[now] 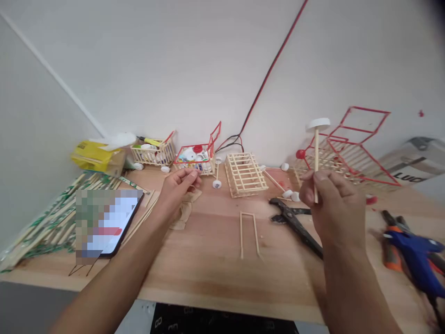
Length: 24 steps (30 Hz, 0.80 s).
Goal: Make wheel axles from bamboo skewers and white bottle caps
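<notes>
My right hand is raised over the right side of the table. It pinches a wooden stick held upright, with a white bottle cap fixed on its top end. Over the left middle of the table is my left hand, thumb and fingertips drawn together; whatever they hold, if anything, does not show. Beyond it stands a small stick cart with a red rim, filled with caps. A slatted stick basket lies between my hands. Nearer me is a U-shaped stick frame.
Black pliers lie near my right forearm, and a blue glue gun is at the far right. A larger red-trimmed stick cart stands behind my right hand. On the left are a phone and wrapped chopsticks.
</notes>
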Each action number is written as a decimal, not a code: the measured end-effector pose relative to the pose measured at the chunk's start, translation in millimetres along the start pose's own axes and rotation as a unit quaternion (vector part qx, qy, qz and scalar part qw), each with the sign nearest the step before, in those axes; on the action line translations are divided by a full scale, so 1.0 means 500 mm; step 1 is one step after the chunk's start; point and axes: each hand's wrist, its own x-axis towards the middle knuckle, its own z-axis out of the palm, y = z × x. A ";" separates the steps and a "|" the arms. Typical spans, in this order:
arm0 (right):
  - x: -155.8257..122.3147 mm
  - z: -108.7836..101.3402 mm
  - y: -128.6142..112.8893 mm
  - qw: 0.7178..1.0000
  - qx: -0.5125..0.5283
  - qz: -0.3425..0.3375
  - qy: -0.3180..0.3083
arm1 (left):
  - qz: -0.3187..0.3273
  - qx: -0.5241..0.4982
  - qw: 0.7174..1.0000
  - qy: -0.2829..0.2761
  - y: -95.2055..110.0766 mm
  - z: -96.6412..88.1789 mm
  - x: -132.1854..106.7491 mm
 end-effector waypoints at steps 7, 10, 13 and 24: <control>0.017 -0.050 -0.043 0.992 0.105 -0.053 0.039 | 0.120 0.072 0.989 0.054 0.009 0.006 -0.001; 0.009 -0.090 -0.078 0.989 0.085 -0.092 0.072 | 0.158 0.092 0.981 0.063 0.014 0.004 0.001; -0.009 -0.137 -0.106 0.988 0.042 -0.098 0.113 | 0.182 0.097 0.975 0.082 0.016 0.003 0.003; -0.051 -0.127 -0.099 0.995 -0.015 -0.045 0.090 | 0.192 0.125 0.961 0.154 0.013 -0.010 0.022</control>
